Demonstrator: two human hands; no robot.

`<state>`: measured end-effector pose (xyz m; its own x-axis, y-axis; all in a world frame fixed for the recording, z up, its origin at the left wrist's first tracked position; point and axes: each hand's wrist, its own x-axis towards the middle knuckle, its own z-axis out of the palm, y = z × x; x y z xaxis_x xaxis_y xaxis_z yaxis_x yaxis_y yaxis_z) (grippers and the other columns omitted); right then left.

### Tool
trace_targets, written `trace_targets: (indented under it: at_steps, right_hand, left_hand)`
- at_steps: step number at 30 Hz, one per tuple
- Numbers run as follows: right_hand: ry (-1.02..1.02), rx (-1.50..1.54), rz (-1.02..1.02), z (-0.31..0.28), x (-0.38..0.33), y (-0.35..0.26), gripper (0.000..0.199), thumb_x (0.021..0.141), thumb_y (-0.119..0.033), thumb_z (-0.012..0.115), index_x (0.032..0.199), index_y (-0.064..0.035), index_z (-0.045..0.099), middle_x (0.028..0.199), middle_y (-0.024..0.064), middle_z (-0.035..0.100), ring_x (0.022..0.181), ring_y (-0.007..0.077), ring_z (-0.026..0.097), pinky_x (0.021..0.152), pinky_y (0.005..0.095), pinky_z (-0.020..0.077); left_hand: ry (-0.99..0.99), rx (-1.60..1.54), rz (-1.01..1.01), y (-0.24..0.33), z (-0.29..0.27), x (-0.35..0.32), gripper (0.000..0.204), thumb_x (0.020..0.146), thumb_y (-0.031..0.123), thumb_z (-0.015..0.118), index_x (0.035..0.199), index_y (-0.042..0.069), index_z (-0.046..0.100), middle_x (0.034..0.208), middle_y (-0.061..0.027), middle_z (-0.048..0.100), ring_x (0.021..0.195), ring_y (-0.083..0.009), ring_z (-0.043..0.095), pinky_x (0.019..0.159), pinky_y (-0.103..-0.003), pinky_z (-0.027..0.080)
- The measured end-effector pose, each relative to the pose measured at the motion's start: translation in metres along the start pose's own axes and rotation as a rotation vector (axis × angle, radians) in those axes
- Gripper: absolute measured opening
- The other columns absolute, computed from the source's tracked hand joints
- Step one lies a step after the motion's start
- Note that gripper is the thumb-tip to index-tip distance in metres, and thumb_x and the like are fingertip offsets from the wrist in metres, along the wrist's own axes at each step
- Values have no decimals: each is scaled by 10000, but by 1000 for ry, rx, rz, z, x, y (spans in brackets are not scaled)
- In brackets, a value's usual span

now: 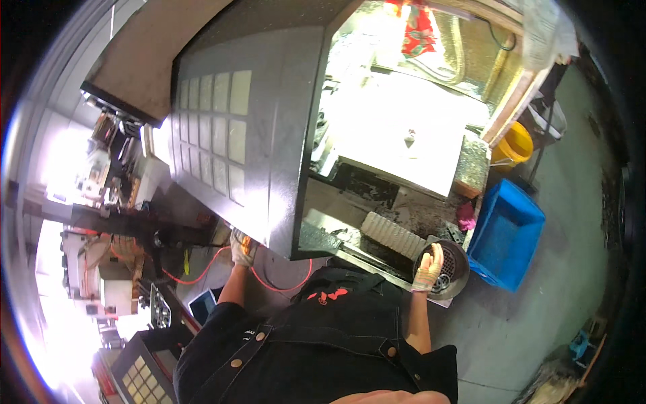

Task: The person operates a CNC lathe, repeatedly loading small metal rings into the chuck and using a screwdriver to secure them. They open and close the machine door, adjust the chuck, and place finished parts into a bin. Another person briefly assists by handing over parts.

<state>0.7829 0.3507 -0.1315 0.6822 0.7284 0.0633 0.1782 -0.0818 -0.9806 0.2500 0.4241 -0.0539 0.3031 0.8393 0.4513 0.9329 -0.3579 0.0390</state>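
Observation:
My left hand (242,249), in a pale glove, is beside the lower edge of a large dark panel (276,141) with a grid of pale squares. Its fingers are closed around something with an orange part, mostly hidden from view. A red-orange hose (282,290) loops close to that hand. My right hand (428,269), also gloved, lies at the left side of a round dark metal container (460,271) with a perforated bottom. The fingers there are stretched out over the rim, and I see nothing held in them. Beside the container lies a pale ribbed block (390,234).
A brightly lit white board (397,135) fills the bay ahead. Right of it stand a blue plastic bin (506,236) and a yellow bucket (515,145) on the grey floor. A pink cloth (465,216) lies near the bin. Cluttered equipment stands at the left.

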Motion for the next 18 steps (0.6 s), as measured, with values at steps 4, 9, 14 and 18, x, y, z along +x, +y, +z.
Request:
trace_targets:
  at_steps: [4,9,14,18]
  right_hand:
    - [-40,-101,-172,11,3,-16,355,822,-159,489,1134,8,518,1241,158,462,1157,293,424,1004,377,298]
    - [-126,-119,-175,28,6,-33,346,824,-165,494,1128,-2,527,1224,142,482,1147,285,435,997,378,305]
    - [-188,-143,-201,44,3,-37,331,821,-125,497,1123,6,531,1201,134,503,1128,259,459,989,358,320]
    - [-207,-100,-155,60,-6,-37,325,817,-111,502,1116,12,536,1178,132,515,1096,251,486,965,351,351]
  left_hand:
    - [-88,-228,-340,-48,21,-35,370,746,230,528,1095,107,522,1109,-96,539,1089,-291,475,977,-425,327]
    - [-99,-93,-278,-47,22,-14,388,766,238,510,1130,104,513,1141,-83,537,1105,-257,477,985,-387,331]
    - [-64,37,-35,-56,5,-1,387,749,271,526,1093,94,532,1113,-99,541,1094,-296,477,973,-435,329]
    - [32,37,-99,-64,11,4,356,740,275,531,1044,90,533,1093,-113,528,1105,-326,447,956,-471,326]
